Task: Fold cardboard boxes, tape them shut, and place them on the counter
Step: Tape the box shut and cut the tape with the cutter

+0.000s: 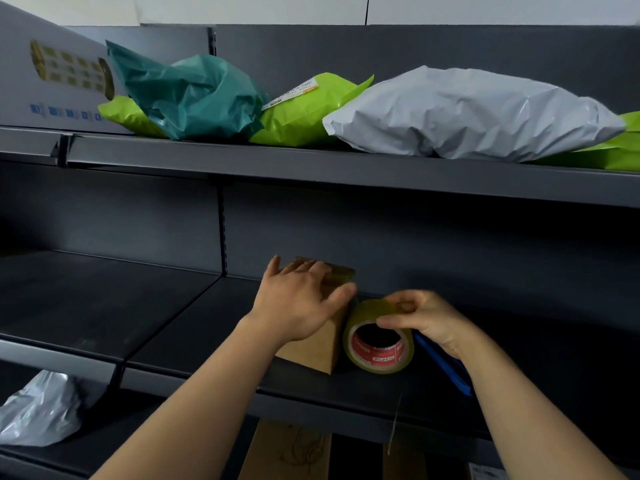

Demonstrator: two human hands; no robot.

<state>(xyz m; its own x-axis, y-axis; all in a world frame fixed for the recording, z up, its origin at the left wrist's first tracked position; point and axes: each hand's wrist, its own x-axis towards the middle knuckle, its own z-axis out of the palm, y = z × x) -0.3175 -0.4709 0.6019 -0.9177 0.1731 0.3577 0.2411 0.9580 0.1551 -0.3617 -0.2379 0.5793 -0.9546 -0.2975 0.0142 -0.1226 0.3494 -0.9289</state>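
Dark metal shelf [173, 323], box [313, 348] w/ tape roll [381, 356] (upright), poly bags [467, 112] above

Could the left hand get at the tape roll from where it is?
Probably yes. The left hand rests on the box, and the tape roll stands right beside that box with nothing between; the right hand pinches the roll's top, though.

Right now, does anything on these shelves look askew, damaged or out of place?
Nothing looks damaged. The teal bag lies crumpled across the green mailers on the upper shelf. The cardboard box stands upright under the left hand; the right hand pinches the tape roll.
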